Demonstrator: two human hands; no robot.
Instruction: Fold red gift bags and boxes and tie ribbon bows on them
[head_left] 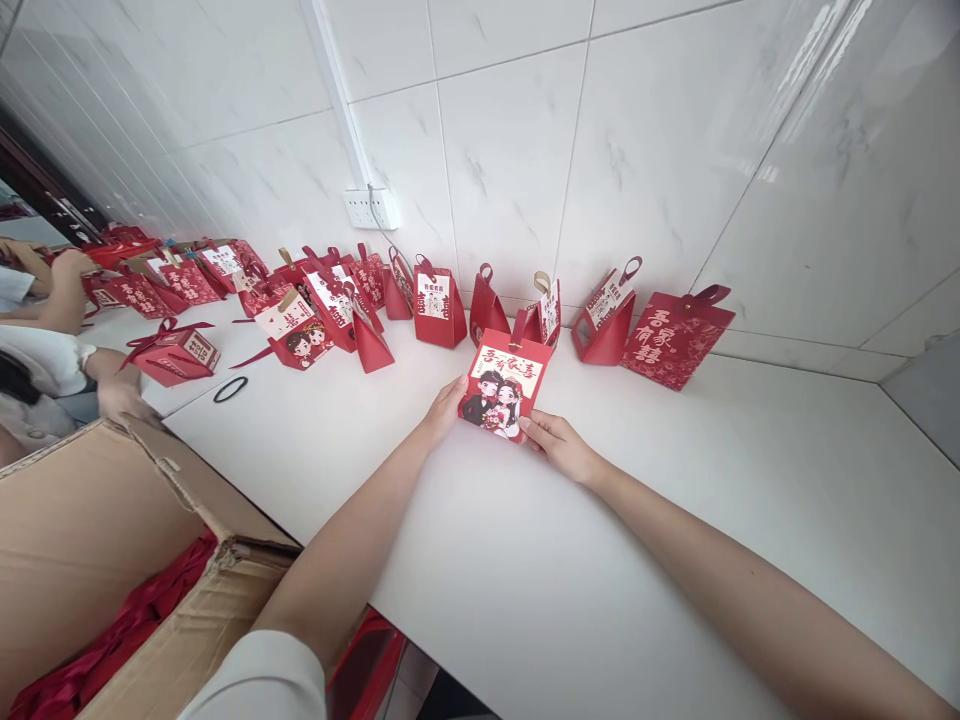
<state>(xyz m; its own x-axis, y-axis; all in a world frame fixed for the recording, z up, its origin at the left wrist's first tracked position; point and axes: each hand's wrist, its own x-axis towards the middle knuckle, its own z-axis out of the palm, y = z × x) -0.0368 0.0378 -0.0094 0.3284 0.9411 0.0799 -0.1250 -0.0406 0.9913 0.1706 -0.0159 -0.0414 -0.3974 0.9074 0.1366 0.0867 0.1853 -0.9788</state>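
A red gift box with a cartoon wedding couple on its front is held between my two hands, over the white table. My left hand grips its left edge, fingers mostly behind it. At the lower right corner, my right hand has its thumb on the front and the other fingers curled below. Just behind stands another red box with a tan loop, partly covered by the held one. To the right are a box with a white label and a larger flower-patterned box.
More red gift boxes line the tiled wall. A hexagonal box and a black band lie at left. An open cardboard carton holds red ribboned items. Other people's arms show at far left. A socket is on the wall.
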